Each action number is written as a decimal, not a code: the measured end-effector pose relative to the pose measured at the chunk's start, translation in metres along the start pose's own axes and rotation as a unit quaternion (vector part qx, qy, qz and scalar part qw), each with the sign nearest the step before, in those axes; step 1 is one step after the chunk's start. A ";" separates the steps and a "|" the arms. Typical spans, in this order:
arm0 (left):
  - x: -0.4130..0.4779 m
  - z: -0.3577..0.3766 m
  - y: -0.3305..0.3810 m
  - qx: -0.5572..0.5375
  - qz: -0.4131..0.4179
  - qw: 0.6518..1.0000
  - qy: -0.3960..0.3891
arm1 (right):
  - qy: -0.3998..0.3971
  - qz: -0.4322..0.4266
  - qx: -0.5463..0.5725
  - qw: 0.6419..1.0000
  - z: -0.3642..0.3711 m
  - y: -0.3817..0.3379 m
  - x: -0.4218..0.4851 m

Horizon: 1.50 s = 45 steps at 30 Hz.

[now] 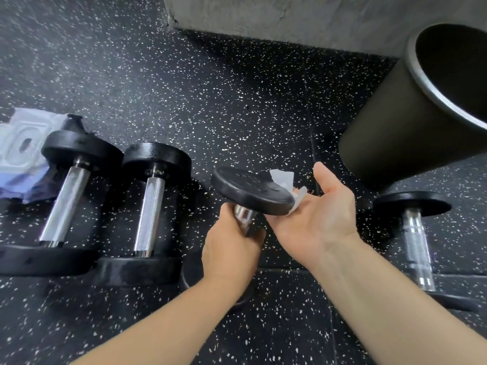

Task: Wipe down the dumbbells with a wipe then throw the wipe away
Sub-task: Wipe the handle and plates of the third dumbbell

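A: Grip first. What is held, and by which hand?
B: The chrome handle (243, 218) of one dumbbell (253, 189) is gripped by the left hand (232, 246), fingers wrapped right round it, just below the upper plate (237, 180). The dumbbell is held tilted, approx. mid-frame.
A: And the right hand (319, 222)?
B: It is turned palm up, thumb spread wide. The fingers are laid flat under the plate's right edge (only partly seen, the rest being hidden by the plate). Nothing is clenched.
A: Where is the wipe (283, 179) found?
B: It is pressed betw. those fingers and the plate rim. A white corner is seen sticking up above the rim.
A: The lower plate?
B: Mostly hidden behind the left wrist, so contact w/ the floor (210, 101) cannot be told.
A: Other weights?
B: Three are set on the speckled floor, handles running near-to-far: a far-left dumbbell (66, 196), a second dumbbell (150, 204) just beside it, and a right-side dumbbell (416, 233) well apart.
A: Anything else?
B: A black bin (395, 122) is seen upper right, beyond the right-side dumbbell, mouth open, near a grey wall (290, 17). A pack of wipes (21, 146) is laid at far left, behind the far-left dumbbell.
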<state>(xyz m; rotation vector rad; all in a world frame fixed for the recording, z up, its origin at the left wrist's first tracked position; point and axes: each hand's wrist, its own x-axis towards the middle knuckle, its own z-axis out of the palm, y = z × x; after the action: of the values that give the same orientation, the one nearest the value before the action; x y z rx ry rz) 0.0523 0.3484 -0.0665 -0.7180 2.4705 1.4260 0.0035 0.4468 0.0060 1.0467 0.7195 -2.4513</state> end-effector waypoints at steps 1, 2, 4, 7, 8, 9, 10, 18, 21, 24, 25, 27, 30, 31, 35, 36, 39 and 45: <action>0.005 -0.001 -0.001 -0.016 -0.001 1.000 -0.002 | 0.003 0.003 0.004 1.000 0.000 -0.001 -0.001; 0.010 -0.002 -0.002 -0.035 -0.005 0.999 -0.011 | 0.002 0.008 0.009 1.000 0.000 -0.003 -0.001; 0.019 -0.004 -0.002 -0.072 -0.017 0.996 -0.057 | -0.007 0.030 0.002 1.000 -0.001 -0.003 0.004; 0.026 -0.010 -0.002 -0.114 -0.027 0.982 -0.150 | -0.002 0.053 -0.017 0.998 -0.001 0.001 0.013; 0.027 -0.011 -0.002 -0.111 -0.028 0.979 -0.167 | 0.004 0.053 -0.015 0.998 -0.001 0.002 0.015; 0.029 -0.011 -0.003 -0.106 -0.030 0.979 -0.172 | 0.006 0.050 -0.009 0.999 -0.001 0.003 0.016; 0.030 -0.011 -0.004 -0.100 -0.032 0.980 -0.169 | 0.003 0.043 -0.004 0.999 -0.002 0.003 0.014; 0.032 -0.020 -0.007 -0.140 -0.052 0.968 -0.199 | -0.028 0.031 0.005 0.999 0.001 0.003 -0.005; 0.029 -0.019 -0.004 -0.138 -0.048 0.973 -0.179 | -0.016 0.044 -0.012 0.999 0.002 0.006 0.014; 0.010 -0.013 -0.001 -0.022 -0.032 0.997 -0.063 | -0.018 0.052 -0.017 0.998 -0.002 0.006 0.021; -0.001 -0.013 0.001 0.030 -0.023 0.999 -0.027 | -0.026 0.054 -0.024 0.998 -0.003 0.005 0.020; -0.018 -0.011 0.004 0.054 -0.004 0.999 0.000 | -0.035 0.054 -0.033 0.997 -0.004 0.005 0.018; -0.018 -0.005 0.000 0.025 -0.012 1.000 0.006 | -0.033 0.041 -0.024 0.998 -0.004 0.008 0.016; -0.014 -0.003 -0.002 0.014 -0.018 1.000 0.004 | -0.032 0.035 -0.020 0.999 -0.005 0.009 0.016; 0.007 -0.002 -0.006 -0.049 -0.018 0.999 -0.005 | -0.046 0.026 -0.007 0.999 -0.006 0.005 0.010; 0.013 -0.002 -0.006 -0.076 -0.022 0.997 -0.016 | -0.047 0.025 -0.007 0.999 -0.007 0.004 0.010; 0.029 -0.004 -0.001 -0.143 0.004 0.982 -0.122 | -0.051 0.032 -0.013 0.998 -0.006 -0.001 0.016; 0.035 0.007 -0.004 -0.108 0.018 0.982 -0.152 | -0.045 0.028 -0.037 0.998 -0.008 -0.006 0.017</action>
<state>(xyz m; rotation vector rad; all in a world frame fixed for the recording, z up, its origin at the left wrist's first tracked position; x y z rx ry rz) 0.0234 0.3418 -0.0867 -0.4542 2.1298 1.6943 -0.0060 0.4537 -0.0099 0.9101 0.7362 -2.3891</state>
